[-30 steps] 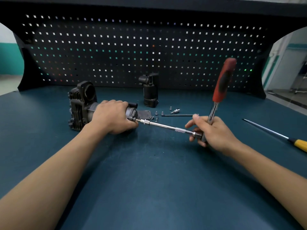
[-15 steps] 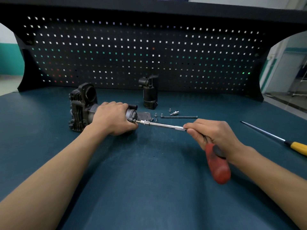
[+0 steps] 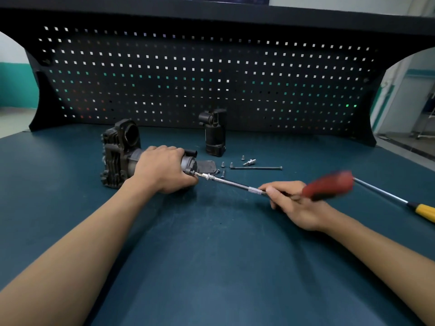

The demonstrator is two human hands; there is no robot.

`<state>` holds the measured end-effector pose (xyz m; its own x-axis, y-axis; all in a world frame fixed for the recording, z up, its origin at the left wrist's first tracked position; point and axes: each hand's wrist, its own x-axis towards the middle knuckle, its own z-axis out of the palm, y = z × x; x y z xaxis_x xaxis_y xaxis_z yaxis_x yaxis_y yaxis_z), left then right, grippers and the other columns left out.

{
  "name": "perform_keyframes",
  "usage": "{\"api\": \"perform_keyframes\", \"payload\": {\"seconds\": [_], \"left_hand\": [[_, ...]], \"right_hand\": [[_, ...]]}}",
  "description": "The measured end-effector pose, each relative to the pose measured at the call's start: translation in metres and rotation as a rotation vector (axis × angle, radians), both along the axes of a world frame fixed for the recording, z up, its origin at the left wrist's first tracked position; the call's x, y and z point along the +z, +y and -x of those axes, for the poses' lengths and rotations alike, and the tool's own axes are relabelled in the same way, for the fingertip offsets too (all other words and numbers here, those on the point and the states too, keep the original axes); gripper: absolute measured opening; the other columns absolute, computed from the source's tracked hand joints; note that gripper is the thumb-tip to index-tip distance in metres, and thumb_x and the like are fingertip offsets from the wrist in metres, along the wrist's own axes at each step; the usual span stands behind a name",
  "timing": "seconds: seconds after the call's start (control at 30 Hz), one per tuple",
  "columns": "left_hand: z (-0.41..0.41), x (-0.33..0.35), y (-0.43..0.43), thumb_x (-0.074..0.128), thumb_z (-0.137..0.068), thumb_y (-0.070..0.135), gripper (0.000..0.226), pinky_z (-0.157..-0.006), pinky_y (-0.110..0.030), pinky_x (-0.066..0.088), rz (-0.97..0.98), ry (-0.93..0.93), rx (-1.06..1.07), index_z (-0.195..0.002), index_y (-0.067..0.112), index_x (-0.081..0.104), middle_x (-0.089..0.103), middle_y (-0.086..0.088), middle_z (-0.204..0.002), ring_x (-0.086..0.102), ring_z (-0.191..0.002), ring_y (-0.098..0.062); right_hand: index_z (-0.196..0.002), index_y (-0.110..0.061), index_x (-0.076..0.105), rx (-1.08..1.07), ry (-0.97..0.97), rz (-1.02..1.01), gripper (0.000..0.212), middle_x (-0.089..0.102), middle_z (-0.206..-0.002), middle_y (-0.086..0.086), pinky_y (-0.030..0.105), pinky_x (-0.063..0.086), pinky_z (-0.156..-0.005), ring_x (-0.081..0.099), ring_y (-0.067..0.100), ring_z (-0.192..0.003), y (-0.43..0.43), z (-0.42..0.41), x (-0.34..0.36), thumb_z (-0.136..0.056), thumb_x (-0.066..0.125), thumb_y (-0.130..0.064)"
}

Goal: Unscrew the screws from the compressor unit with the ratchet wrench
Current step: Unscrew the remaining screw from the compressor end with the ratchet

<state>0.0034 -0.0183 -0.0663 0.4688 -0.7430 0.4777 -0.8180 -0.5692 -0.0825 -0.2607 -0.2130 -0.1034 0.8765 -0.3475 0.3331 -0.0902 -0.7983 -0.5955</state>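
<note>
Left grip (image 3: 162,170) wrapped the one compressor unit (image 3: 117,154), lying left of centre on the table (image 3: 211,267), well short of the pegboard (image 3: 211,78) walling the far edge. Right grip (image 3: 296,205) pinched the single ratchet wrench (image 3: 233,183) near its head, tip against the unit's right end, red handle blurred. Just beyond lay one long bolt (image 3: 256,168) and at least four loose screws (image 3: 223,164); one screwdriver (image 3: 423,209) lay near the right edge.

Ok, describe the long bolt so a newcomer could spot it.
Start at the black pegboard and drop to the upright black canister before it. Right of its foot lie small screws; the long bolt lies flat beside them, a thin dark rod far longer than any.
</note>
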Motion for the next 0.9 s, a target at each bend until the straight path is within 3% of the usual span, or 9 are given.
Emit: {"api": "perform_keyframes", "payload": {"seconds": [0.17,0.37,0.47,0.57,0.63,0.8,0.9], "left_hand": [[0.000,0.000,0.001,0.052,-0.064,0.074,0.048,-0.075,-0.034,0.032,0.002,-0.007,-0.008,-0.082,0.030,0.050,0.060,0.008,-0.087,0.055,-0.084,-0.021],[0.000,0.000,0.002,0.049,-0.063,0.075,0.049,-0.074,-0.034,0.032,0.008,-0.025,-0.018,-0.081,0.029,0.050,0.063,0.006,-0.087,0.058,-0.086,-0.023],[0.000,-0.001,0.001,0.048,-0.062,0.075,0.049,-0.074,-0.034,0.031,0.011,-0.031,-0.022,-0.080,0.029,0.050,0.063,0.006,-0.087,0.058,-0.086,-0.023],[0.000,-0.001,0.001,0.049,-0.062,0.075,0.049,-0.073,-0.034,0.030,0.020,-0.040,-0.027,-0.081,0.029,0.050,0.063,0.006,-0.087,0.059,-0.086,-0.023],[-0.002,-0.001,0.002,0.049,-0.062,0.075,0.049,-0.073,-0.034,0.030,0.022,-0.039,-0.022,-0.081,0.029,0.050,0.062,0.006,-0.087,0.058,-0.086,-0.023],[-0.001,-0.002,0.001,0.050,-0.064,0.075,0.050,-0.074,-0.034,0.031,0.022,-0.038,-0.028,-0.083,0.029,0.052,0.064,0.007,-0.089,0.059,-0.087,-0.022],[-0.001,-0.001,0.001,0.051,-0.064,0.075,0.051,-0.075,-0.034,0.033,0.024,-0.031,-0.025,-0.086,0.029,0.055,0.065,0.007,-0.092,0.060,-0.090,-0.022]], "right_hand": [[-0.094,-0.013,0.075,-0.155,0.015,-0.728,0.048,0.061,-0.060,0.012,0.020,0.027,-0.036,0.040,0.017,-0.037,0.003,-0.009,0.014,-0.101,0.045,-0.051],[-0.087,-0.010,0.070,-0.122,0.190,-1.279,0.056,0.045,-0.055,0.007,0.011,0.019,-0.029,0.029,0.009,-0.029,0.007,-0.007,0.030,-0.099,0.042,-0.057],[-0.087,-0.013,0.061,-0.074,0.214,-1.425,0.047,0.040,-0.053,0.003,0.010,0.019,-0.026,0.028,0.007,-0.027,0.007,-0.005,0.033,-0.100,0.040,-0.053],[-0.091,-0.015,0.059,-0.073,0.205,-1.399,0.040,0.041,-0.053,0.004,0.011,0.020,-0.026,0.029,0.008,-0.028,0.007,-0.005,0.031,-0.101,0.042,-0.050],[-0.092,-0.015,0.064,-0.093,0.190,-1.274,0.040,0.044,-0.055,0.007,0.014,0.021,-0.028,0.030,0.010,-0.031,0.007,-0.007,0.027,-0.100,0.045,-0.050],[-0.086,-0.023,0.075,-0.094,0.042,-0.720,0.043,0.055,-0.055,0.010,0.018,0.026,-0.036,0.037,0.016,-0.037,0.008,-0.004,0.016,-0.102,0.045,-0.050],[-0.088,-0.030,0.074,-0.039,-0.044,-0.415,0.035,0.058,-0.056,0.003,0.020,0.035,-0.042,0.043,0.015,-0.043,0.005,-0.003,0.011,-0.104,0.046,-0.043]]}}
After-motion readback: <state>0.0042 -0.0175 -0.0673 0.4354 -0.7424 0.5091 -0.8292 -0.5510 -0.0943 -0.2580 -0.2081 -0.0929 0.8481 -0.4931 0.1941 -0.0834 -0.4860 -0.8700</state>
